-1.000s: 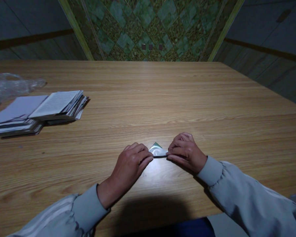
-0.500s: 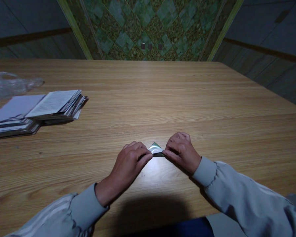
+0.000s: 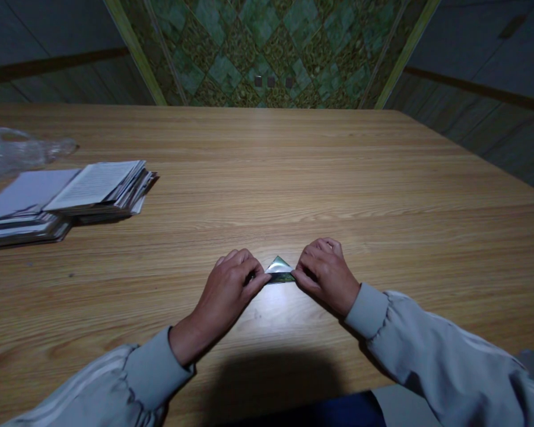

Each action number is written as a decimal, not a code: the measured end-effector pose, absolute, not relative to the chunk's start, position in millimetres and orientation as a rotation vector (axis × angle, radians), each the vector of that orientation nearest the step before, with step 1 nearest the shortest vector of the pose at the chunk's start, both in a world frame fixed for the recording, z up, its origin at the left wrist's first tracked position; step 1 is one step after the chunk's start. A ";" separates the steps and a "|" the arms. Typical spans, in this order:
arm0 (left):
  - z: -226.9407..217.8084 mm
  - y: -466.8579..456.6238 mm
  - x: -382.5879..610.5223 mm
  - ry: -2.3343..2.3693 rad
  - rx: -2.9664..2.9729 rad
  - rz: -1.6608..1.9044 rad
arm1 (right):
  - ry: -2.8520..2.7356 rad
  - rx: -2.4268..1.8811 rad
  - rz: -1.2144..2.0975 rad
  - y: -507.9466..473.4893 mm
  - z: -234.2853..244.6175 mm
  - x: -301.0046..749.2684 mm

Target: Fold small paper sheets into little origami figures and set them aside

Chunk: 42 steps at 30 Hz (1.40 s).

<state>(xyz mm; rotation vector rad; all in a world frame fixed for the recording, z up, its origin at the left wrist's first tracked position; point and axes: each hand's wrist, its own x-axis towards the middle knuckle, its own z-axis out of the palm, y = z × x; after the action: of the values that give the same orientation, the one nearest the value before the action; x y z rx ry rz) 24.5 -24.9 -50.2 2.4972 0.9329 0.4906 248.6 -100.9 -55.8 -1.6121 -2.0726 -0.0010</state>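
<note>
Near the table's (image 3: 382,196) front edge, both hands are pinching a small folded paper triangle (image 3: 279,268).
In the head view, the left hand (image 3: 225,293) and right hand (image 3: 327,277) are gripping its opposite ends with closed fingertips, seemingly pressing it down; its long edge is running left-to-right between them, with bare wood lying open beyond.

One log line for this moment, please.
left hand: pinching folded paper triangle | right hand: pinching its other end | triangle: on table | paper stack: far left

The left hand (image 3: 225,293) and right hand (image 3: 327,279) hide the folded paper's (image 3: 279,268) 2 corners.
</note>
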 end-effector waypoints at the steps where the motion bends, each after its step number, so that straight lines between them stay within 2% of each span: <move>1: -49.9 -24.8 24.4 0.934 2.481 0.491 | -2.074 -1.616 -0.007 -101.0 -55.9 248.3; 42: -51.1 -30.6 21.7 0.957 2.484 0.471 | -2.160 -1.651 -0.168 -101.9 -55.1 246.7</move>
<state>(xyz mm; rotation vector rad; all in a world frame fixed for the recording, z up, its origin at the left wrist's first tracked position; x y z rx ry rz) 21.7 -30.6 -51.1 2.4841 0.9568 0.4710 246.7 -101.9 -55.1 -1.6507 -2.1599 -0.1678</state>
